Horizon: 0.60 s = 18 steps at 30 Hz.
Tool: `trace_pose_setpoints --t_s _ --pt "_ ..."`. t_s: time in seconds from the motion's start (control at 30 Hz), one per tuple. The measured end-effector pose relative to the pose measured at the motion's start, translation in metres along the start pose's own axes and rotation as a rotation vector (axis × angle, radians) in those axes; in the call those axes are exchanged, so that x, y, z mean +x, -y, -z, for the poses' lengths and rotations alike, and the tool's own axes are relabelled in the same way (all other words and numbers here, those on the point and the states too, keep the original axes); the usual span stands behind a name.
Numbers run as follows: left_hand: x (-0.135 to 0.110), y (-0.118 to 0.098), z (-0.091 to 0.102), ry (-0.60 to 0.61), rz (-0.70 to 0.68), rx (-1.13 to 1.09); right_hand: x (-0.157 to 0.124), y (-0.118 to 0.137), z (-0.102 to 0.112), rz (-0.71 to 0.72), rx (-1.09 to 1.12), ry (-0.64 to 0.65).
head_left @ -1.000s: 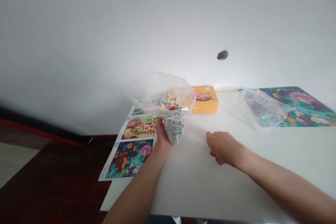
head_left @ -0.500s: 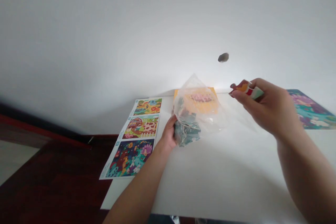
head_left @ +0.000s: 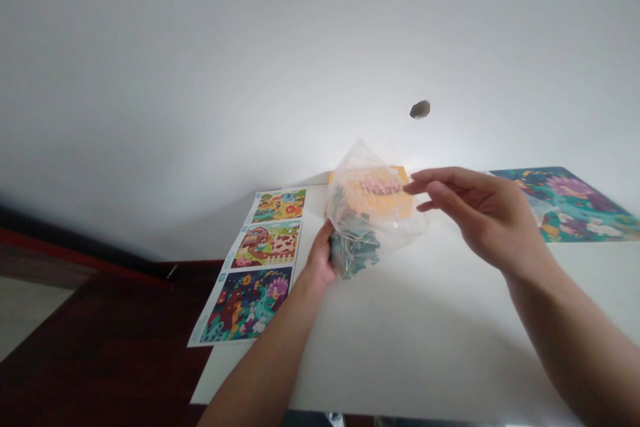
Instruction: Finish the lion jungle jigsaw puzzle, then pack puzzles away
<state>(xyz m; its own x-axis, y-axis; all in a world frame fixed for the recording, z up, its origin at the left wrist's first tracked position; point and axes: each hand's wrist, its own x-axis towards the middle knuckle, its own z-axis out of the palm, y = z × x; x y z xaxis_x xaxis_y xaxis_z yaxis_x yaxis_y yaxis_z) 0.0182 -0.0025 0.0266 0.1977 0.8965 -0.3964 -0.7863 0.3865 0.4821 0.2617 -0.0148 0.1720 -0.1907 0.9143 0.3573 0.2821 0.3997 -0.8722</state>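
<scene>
My left hand [head_left: 321,257] is closed around the lower left side of a clear plastic bag [head_left: 361,155]. Inside the bag lie several jigsaw puzzle pieces [head_left: 356,248], their dull green-grey sides showing. To the right of the bag hovers my right hand [head_left: 480,213], its fingers apart and nothing visible in them. Its fingertips are close to the bag's right edge; whether they touch it I cannot tell. Behind the bag, partly seen through the plastic, is a yellow box or card [head_left: 404,177] with pink lettering.
A sheet with three animal pictures [head_left: 265,243] overhangs the left edge of the white table [head_left: 400,347]. At the back right lies a colourful picture [head_left: 580,200], partly behind my right hand. The white wall [head_left: 250,67] has a dark hole [head_left: 420,109].
My right hand has moved left toward the bag and opened. The puzzle pieces it held are no longer visible in it. My left hand keeps hold of the bag.
</scene>
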Motion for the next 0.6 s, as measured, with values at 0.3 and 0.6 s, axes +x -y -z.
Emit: trace_pose_setpoints --t_s 0.3,0.6 --pt "-0.004 0.007 -0.015 0.104 -0.287 -0.072 0.007 -0.039 -0.039 -0.313 -0.149 0.539" --pt "-0.014 0.012 -0.021 0.314 -0.141 0.033 0.022 -0.076 -0.053 -0.461 0.180 0.248"
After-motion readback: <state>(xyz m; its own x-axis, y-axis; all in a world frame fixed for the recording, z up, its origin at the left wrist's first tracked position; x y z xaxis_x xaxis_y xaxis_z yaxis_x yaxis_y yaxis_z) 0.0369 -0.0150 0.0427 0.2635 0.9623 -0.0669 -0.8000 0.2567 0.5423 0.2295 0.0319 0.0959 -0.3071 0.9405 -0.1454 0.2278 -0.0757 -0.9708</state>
